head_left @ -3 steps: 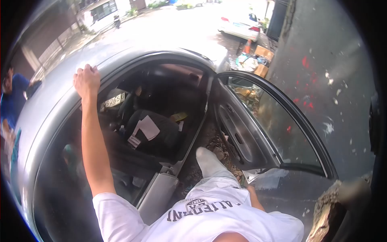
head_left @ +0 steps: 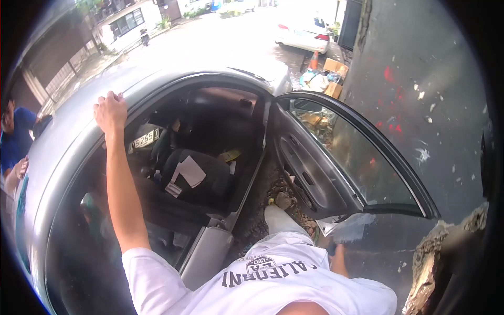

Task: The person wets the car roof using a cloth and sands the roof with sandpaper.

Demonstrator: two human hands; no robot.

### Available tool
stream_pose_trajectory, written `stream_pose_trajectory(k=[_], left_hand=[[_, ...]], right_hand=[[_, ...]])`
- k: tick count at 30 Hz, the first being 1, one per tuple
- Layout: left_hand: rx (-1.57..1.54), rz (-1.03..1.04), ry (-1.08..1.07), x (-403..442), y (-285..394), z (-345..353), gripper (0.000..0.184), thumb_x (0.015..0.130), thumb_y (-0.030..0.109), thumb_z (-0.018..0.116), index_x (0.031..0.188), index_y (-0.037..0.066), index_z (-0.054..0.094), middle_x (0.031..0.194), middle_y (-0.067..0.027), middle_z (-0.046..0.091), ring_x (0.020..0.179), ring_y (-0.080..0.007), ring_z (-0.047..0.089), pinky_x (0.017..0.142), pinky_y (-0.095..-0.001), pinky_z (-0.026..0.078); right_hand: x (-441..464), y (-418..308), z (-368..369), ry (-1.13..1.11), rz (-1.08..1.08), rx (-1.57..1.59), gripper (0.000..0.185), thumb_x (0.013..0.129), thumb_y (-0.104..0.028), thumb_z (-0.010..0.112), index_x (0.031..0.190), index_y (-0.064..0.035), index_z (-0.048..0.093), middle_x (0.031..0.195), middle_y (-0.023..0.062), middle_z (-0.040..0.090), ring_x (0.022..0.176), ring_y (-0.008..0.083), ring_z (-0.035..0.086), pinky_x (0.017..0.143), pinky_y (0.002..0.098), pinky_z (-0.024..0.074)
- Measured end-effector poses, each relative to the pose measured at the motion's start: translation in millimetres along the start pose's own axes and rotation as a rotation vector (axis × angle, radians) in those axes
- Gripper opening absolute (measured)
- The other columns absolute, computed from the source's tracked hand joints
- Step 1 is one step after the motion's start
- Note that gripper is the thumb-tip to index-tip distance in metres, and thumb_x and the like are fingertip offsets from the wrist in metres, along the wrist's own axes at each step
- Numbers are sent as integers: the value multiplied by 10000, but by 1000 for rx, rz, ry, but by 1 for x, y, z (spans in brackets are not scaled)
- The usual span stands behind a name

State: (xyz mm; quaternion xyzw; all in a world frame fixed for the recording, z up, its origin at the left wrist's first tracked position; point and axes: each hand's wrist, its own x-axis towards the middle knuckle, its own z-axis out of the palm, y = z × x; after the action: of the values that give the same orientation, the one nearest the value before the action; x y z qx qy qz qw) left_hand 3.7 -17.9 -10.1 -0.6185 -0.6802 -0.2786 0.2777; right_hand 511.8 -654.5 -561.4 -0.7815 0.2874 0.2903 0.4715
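My left hand (head_left: 110, 113) is on the edge of the silver car roof (head_left: 79, 113), its fingers bent and closed against it. Low beside my shirt is my right hand (head_left: 339, 254), curled round a small dark bluish thing that I cannot make out; part of the hand is hidden. Between my arms lies the car's open doorway. The front door (head_left: 310, 173) stands swung out to the right. On the dark front seat (head_left: 205, 176) rest folded papers (head_left: 190, 172). A number plate (head_left: 144, 138) shows further inside the car.
A grey wall (head_left: 420, 100) with red marks rises at the right, close to the door. Rubble and leaves (head_left: 286, 199) cover the ground by my leg. Cardboard boxes (head_left: 335, 66), an orange cone (head_left: 314, 60) and a white car (head_left: 303, 38) stand ahead. A person in blue (head_left: 16, 136) is across the roof.
My right hand has come into sight beside my shirt with the dark thing. My foot has shifted back and is less visible. My left hand keeps its place on the roof.
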Motion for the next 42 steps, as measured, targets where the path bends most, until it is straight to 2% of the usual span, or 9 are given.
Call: stream_pose_trajectory(k=[2, 4, 10, 18, 26, 27, 32, 34, 42], left_hand=[[18, -3, 26, 7, -1, -1, 260, 930, 346, 587, 983, 116, 696, 1018, -144, 661, 986, -358, 605, 882, -449, 463], [12, -6, 53, 8, 1, 2, 259, 930, 345, 586, 989, 119, 698, 1029, -144, 661, 990, -359, 605, 889, -449, 463], [50, 17, 86, 4, -5, 2, 259, 932, 331, 584, 1042, 130, 705, 1070, -134, 658, 1008, -354, 605, 917, -440, 461], [31, 39, 60, -65, -119, -115, 318, 935, 346, 586, 1144, 135, 700, 1249, -93, 650, 1167, -286, 594, 990, -410, 447], [350, -271, 167, -154, -409, -264, 418, 1018, 446, 403, 1271, 216, 644, 1313, -1, 629, 1213, -242, 578, 1053, -380, 394], [402, -232, 241, -160, -432, -264, 450, 1022, 466, 371, 1307, 224, 623, 1335, 16, 617, 1229, -229, 566, 1071, -377, 368], [447, -288, 238, -161, -405, -263, 422, 975, 468, 459, 1253, 223, 662, 1292, -17, 645, 1200, -254, 589, 1040, -376, 406], [463, -312, 264, -162, -395, -266, 403, 971, 462, 474, 1208, 215, 687, 1272, -25, 657, 1180, -262, 603, 1024, -380, 421], [296, -339, 389, -173, -388, -270, 368, 954, 473, 520, 1126, 209, 710, 1229, -3, 677, 1189, -265, 593, 1034, -412, 402]], right_hand=[[13, -16, -15, 152, -483, 112, 534, 810, -161, 608, 1287, 74, 561, 1281, 248, 607, 1148, 344, 614, 987, 387, 474], [5, -74, -25, 340, -779, 75, 600, 864, -145, 652, 1407, 19, 457, 1430, 234, 493, 1329, 315, 485, 1098, 375, 372], [-135, -201, -63, 257, -1250, 241, 653, 898, -54, 658, 1473, -4, 352, 1460, 222, 466, 1345, 294, 471, 1117, 362, 343], [-164, -238, -96, 135, -1199, -113, 455, 886, -126, 691, 1268, 71, 542, 1218, 220, 635, 1147, 330, 593, 1004, 376, 420], [-162, -222, -80, 223, -1241, -143, 446, 891, -211, 691, 1242, 29, 557, 1178, 228, 654, 1107, 407, 603, 950, 438, 447], [-170, -212, -76, 238, -1457, -70, 462, 907, -230, 677, 1264, 34, 549, 1199, 231, 647, 1125, 395, 603, 959, 432, 446], [-297, -151, -57, -57, -1366, -244, 510, 909, -264, 680, 1301, 33, 544, 1211, 227, 646, 1128, 388, 615, 964, 431, 458], [-340, -115, -31, -18, -1429, -433, 565, 893, -273, 692, 1334, 41, 527, 1226, 236, 638, 1138, 390, 617, 966, 429, 470], [-510, -50, 98, -720, -1783, -706, 728, 859, -338, 699, 1408, 52, 422, 1305, 278, 571, 1107, 422, 622, 945, 465, 505]])
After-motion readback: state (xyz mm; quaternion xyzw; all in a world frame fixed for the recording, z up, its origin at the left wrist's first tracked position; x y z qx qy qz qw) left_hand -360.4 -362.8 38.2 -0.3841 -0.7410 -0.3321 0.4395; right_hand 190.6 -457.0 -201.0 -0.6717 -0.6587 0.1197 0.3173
